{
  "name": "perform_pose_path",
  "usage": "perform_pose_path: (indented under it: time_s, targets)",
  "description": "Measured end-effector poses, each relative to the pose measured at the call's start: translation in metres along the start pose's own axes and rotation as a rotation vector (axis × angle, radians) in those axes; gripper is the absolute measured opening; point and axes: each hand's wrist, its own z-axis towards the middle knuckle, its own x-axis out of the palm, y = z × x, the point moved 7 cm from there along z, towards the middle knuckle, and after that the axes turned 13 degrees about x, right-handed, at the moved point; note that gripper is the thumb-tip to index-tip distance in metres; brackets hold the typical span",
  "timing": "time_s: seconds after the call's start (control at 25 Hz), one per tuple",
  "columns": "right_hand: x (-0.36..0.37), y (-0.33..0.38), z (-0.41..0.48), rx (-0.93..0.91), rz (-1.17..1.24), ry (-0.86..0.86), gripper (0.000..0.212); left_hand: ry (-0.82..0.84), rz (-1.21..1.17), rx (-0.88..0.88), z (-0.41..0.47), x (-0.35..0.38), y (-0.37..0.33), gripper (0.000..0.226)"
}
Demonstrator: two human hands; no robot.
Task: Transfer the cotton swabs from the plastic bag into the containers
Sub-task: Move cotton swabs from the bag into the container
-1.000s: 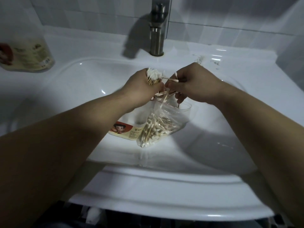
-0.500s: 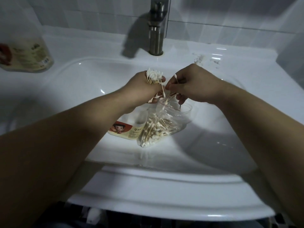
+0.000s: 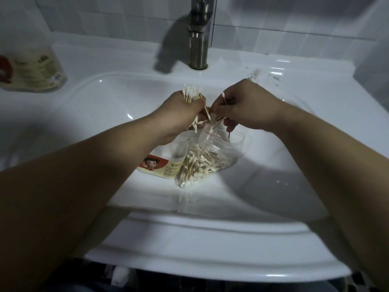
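In the head view, the left hand (image 3: 181, 116) is curled round a thick bundle of cotton swabs (image 3: 192, 94), whose white tips stand up above the fist. The right hand (image 3: 248, 108) pinches a few loose swabs between thumb and fingertips, just beside the left. Both hands are held over the sink (image 3: 109, 98). Below them the plastic bag (image 3: 200, 163) lies in the basin with its mouth towards the hands, and many swabs remain inside. A labelled container (image 3: 160, 165) lies against the bag's left side. A clear round rim (image 3: 239, 138) shows behind the bag and may be a second container, though the dim light leaves that unsure. The swabs look very light, with thin, stiff wooden stems and soft tips. They would likely scatter or slip from a loose bunch, so gripping the stems mid-length as an aligned bundle seems the safest hold. The bag is limp, slick film and is best taken by its open edge. The container's label shows a cartoon face on orange, with print too small to read. A bottle (image 3: 31, 68) on the left ledge also has a label, blurred beyond reading.
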Motion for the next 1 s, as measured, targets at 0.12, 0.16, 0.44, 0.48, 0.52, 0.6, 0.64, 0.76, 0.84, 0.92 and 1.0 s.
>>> perform_pose_path:
  time_s: [0.12,0.16,0.44,0.48,0.52,0.6,0.64,0.76,0.84,0.92,1.0]
  targets:
    - [-0.005,-0.003,0.001,0.017,0.024,-0.027,0.012,-0.11,-0.166,0.001,0.002,-0.006,-0.007,0.016]
    - [-0.007,-0.003,0.002,0.02,0.033,-0.039,0.011,-0.151,-0.2,0.004,0.002,-0.009,-0.009,0.016]
    - [-0.018,0.0,-0.001,0.027,0.115,-0.149,0.012,-0.041,0.141,0.105,0.0,-0.009,-0.018,0.019]
    - [-0.017,0.001,-0.001,0.015,0.129,-0.148,0.011,0.024,0.179,0.112,-0.002,-0.004,-0.018,0.02]
    - [-0.016,0.002,-0.001,0.005,0.149,-0.145,0.011,0.081,0.202,0.117,-0.005,0.0,-0.018,0.018]
    - [-0.014,0.004,-0.001,-0.011,0.18,-0.131,0.012,0.139,0.204,0.124,-0.007,0.005,-0.018,0.01]
    - [-0.013,0.005,-0.002,-0.018,0.186,-0.126,0.013,0.146,0.186,0.124,-0.008,0.006,-0.018,0.005]
    - [-0.014,0.005,-0.003,-0.004,0.266,-0.126,0.009,0.171,0.16,0.115,-0.008,0.006,-0.019,0.006]
    - [-0.017,0.002,-0.001,0.033,0.363,-0.137,0.009,0.173,0.156,0.104,-0.008,0.006,-0.019,0.009]
    - [-0.018,-0.002,0.001,0.06,0.433,-0.13,0.008,0.153,0.161,0.091,-0.008,0.005,-0.019,0.012]
    - [-0.014,-0.002,0.001,0.054,0.452,-0.101,0.008,0.172,0.191,0.077,-0.01,0.006,-0.018,0.015]
